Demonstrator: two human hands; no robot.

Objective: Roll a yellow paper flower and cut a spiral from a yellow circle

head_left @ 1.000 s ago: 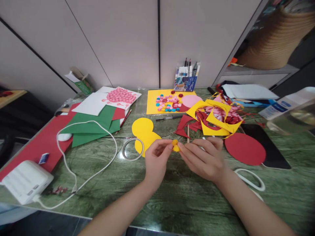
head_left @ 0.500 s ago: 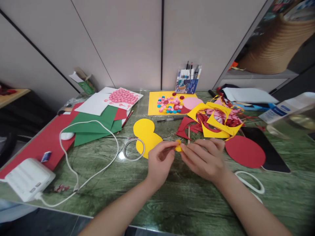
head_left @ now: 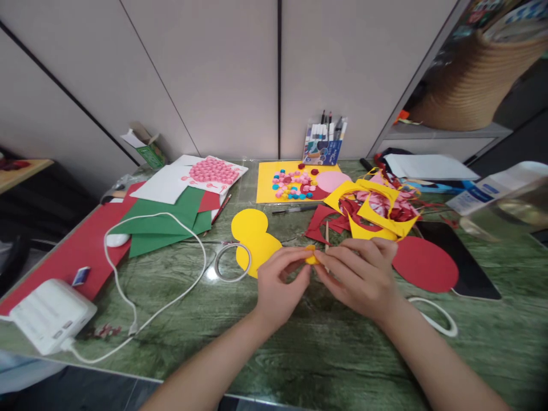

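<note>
Yellow rolled-paper bead [head_left: 311, 255] stayed pinched between the fingertips of your left hand [head_left: 280, 282] and right hand [head_left: 359, 275], both clamped on it just above the green marbled table [head_left: 171, 319], your left fingers curled closer than a second earlier, so the shaping went on.

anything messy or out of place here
The heap of cut yellow and red scraps beyond the yellow piece pinched by left hand and right hand, strips straggling outward. A white cable loops over the green paper.

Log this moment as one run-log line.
left hand: pinching yellow paper piece | right hand: pinching it too | nearby: yellow circles, wooden stick, red circle | surface: green table
</note>
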